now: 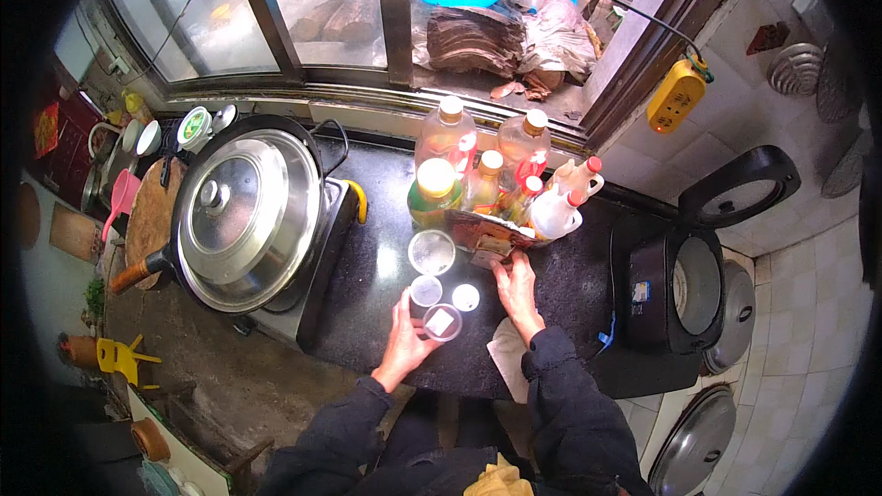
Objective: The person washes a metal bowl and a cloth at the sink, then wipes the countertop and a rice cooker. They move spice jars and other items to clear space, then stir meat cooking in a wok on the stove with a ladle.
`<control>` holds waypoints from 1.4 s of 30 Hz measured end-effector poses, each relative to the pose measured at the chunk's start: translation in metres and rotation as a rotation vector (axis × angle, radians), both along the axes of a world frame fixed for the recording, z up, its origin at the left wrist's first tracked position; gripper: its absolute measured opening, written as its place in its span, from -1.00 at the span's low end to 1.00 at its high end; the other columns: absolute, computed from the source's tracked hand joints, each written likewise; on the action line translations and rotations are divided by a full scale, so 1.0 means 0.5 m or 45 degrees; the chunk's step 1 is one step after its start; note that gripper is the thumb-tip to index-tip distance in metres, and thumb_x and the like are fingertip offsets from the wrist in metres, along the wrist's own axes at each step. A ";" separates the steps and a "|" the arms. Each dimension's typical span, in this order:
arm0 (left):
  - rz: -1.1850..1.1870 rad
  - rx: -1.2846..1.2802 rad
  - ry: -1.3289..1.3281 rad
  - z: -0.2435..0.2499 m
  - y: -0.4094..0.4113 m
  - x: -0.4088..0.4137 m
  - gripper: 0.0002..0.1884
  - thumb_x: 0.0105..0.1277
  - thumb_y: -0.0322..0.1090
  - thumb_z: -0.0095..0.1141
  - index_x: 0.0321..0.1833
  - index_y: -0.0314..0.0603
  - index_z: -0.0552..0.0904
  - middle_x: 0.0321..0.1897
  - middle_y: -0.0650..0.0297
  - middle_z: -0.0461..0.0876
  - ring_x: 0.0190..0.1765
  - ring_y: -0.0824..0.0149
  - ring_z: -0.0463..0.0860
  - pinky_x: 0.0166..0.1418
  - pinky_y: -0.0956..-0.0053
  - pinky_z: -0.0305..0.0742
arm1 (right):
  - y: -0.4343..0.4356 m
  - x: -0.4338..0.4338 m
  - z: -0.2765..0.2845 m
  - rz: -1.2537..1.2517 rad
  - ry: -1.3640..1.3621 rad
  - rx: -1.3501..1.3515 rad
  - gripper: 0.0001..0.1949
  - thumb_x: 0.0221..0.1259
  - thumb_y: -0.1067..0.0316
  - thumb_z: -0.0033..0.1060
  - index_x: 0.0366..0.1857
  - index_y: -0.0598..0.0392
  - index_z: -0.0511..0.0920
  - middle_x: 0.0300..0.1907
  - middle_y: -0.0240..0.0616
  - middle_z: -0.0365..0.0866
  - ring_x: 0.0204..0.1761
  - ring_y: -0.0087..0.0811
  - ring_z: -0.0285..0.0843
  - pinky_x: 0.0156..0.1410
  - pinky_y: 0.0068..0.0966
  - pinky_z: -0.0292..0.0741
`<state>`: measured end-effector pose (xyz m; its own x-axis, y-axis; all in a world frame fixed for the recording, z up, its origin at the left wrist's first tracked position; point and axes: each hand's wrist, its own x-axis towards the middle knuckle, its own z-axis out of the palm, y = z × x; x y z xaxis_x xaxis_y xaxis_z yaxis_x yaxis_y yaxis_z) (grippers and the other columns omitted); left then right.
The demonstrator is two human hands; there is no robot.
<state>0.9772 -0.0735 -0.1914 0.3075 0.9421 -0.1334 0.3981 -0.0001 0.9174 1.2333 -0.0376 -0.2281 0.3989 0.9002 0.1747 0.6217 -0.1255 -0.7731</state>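
My left hand (405,348) has its thumb and fingers around a small round clear container (451,331) with a white square on it. Just beyond stand another small round tub (426,291), a larger clear round jar (431,253) and a small white round lid or jar (466,297). With its fingertips, my right hand (517,289) touches the near side of a cardboard box (463,226); whether it grips the box is unclear. Several bottles stand in or behind that box, among them a green one with a bright cap (435,196) and a white red-capped jug (555,213).
A lidded wok (241,220) sits on the stove at left, its wooden handle (138,272) jutting towards me. At right is a black rice cooker (641,296), lid raised. A pale cloth (508,358) hangs over the counter's front edge. A yellow power strip (677,95) hangs by the window.
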 end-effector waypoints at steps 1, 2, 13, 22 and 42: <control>0.036 0.004 -0.006 -0.006 -0.007 0.016 0.28 -0.05 -0.43 0.59 0.61 -0.15 -0.16 0.32 -0.11 0.20 -0.01 0.09 0.69 0.01 0.27 0.74 | 0.001 0.000 0.004 0.014 0.015 -0.049 -0.68 0.27 0.34 0.27 -0.02 0.29 0.46 -0.10 0.11 0.60 -0.23 -0.08 0.71 -0.05 -0.25 0.61; 0.067 -0.006 -0.074 -0.021 -0.013 0.030 0.27 -0.05 -0.43 0.59 0.60 -0.16 -0.15 0.30 -0.11 0.21 0.00 0.07 0.69 0.02 0.26 0.73 | -0.002 -0.002 0.001 0.029 0.061 -0.042 -0.68 0.27 0.35 0.26 0.01 0.28 0.46 -0.08 0.11 0.61 -0.23 -0.10 0.72 -0.04 -0.26 0.62; 0.202 0.011 -0.177 -0.046 -0.022 0.170 0.14 0.03 -0.51 0.49 0.61 -0.15 -0.05 0.28 -0.11 0.29 0.15 0.00 0.60 0.16 0.21 0.65 | -0.116 0.004 0.013 0.124 0.335 -0.095 -0.51 0.18 0.51 0.11 0.27 0.17 0.40 0.07 -0.01 0.60 -0.18 -0.29 0.69 -0.02 -0.35 0.63; 0.314 0.096 0.157 -0.035 -0.031 0.247 0.29 -0.07 -0.18 0.59 0.60 -0.17 -0.14 0.27 -0.25 0.25 0.26 -0.30 0.45 0.26 -0.04 0.49 | -0.161 -0.035 0.109 0.220 0.133 -0.110 -0.33 -0.03 0.10 0.49 0.20 0.15 0.45 0.19 0.02 0.53 0.25 0.03 0.50 0.34 -0.12 0.44; 0.400 -0.205 -0.405 -0.059 -0.011 0.275 0.06 0.14 -0.63 0.33 0.61 -0.21 -0.11 0.41 -0.16 0.24 0.11 0.11 0.65 0.15 0.30 0.65 | -0.187 0.138 0.099 -0.206 0.093 0.010 -0.17 -0.06 0.03 0.58 0.30 0.18 0.34 0.13 0.10 0.56 0.16 0.08 0.57 0.26 -0.16 0.50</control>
<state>1.1147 -0.0787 -0.2210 0.0605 0.9712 -0.2303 0.0554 0.2271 0.9723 1.3025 -0.1312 -0.1785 0.5507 0.8217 0.1465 0.5357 -0.2134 -0.8170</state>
